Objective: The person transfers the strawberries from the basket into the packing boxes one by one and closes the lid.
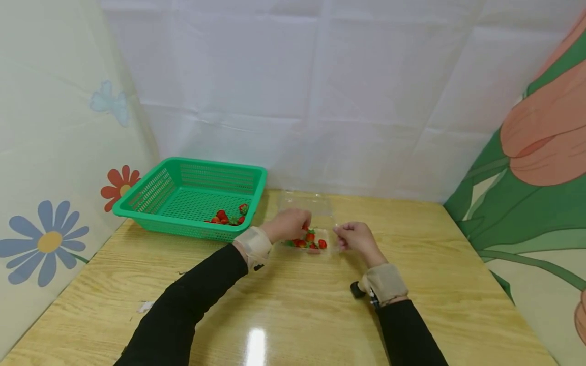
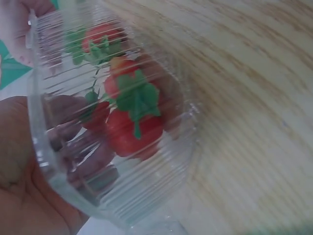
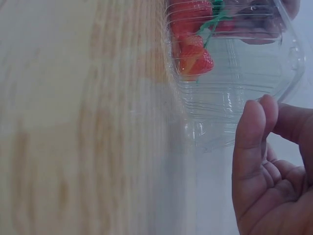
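Observation:
A clear plastic box (image 1: 328, 239) with several strawberries (image 1: 322, 244) in it stands on the table, its lid (image 1: 304, 202) laid back toward the wall. My left hand (image 1: 287, 224) reaches down into the box from the left. Through the ribbed wall in the left wrist view, its fingers (image 2: 93, 159) show right beside the strawberries (image 2: 134, 132); I cannot tell whether they grip one. At the box's right side, my right hand (image 1: 359, 240) pinches the rim between thumb and fingertips. The right wrist view shows this pinch at the rim's corner, with strawberries (image 3: 195, 61) beyond.
A green plastic basket (image 1: 160, 220) stands to the left of the box, with several strawberries (image 1: 222, 215) in its near right corner. The wooden table (image 1: 293, 300) ends at a white cloth wall (image 1: 274, 101) behind.

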Available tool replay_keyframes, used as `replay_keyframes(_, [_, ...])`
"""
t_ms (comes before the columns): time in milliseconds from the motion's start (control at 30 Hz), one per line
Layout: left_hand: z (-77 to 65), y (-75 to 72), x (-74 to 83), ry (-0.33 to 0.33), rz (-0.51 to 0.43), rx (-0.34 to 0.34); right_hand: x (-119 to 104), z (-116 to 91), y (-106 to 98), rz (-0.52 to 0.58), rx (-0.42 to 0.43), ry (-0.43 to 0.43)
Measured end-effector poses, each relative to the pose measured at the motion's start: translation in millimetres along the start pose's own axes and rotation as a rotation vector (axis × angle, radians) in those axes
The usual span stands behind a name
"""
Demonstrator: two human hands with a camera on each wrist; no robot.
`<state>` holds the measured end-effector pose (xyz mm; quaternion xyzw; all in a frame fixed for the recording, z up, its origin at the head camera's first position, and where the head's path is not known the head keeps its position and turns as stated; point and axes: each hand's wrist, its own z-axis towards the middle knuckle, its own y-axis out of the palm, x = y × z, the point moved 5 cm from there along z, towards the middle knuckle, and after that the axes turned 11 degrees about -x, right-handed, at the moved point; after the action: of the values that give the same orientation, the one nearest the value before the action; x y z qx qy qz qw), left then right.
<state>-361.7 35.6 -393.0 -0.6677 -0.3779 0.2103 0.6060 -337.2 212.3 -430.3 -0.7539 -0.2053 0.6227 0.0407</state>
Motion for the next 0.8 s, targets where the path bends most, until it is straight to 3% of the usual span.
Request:
replay_keyframes(300, [3.1,9.2,0.5,0.042,0.016,-0.029,0.8,0.5,0.3,-0.007,-0.001,0.021])
replay_keyframes(567, [2.9,14.0,0.4,0.021,-0.002,-0.103,0.3,-0.4,1.1,0.004,0.000,0.020])
replay_keyframes(800, [4.0,16.0,0.9,0.017,0.001,-0.125,-0.6,-1.2,0.9,0.010,0.001,0.014])
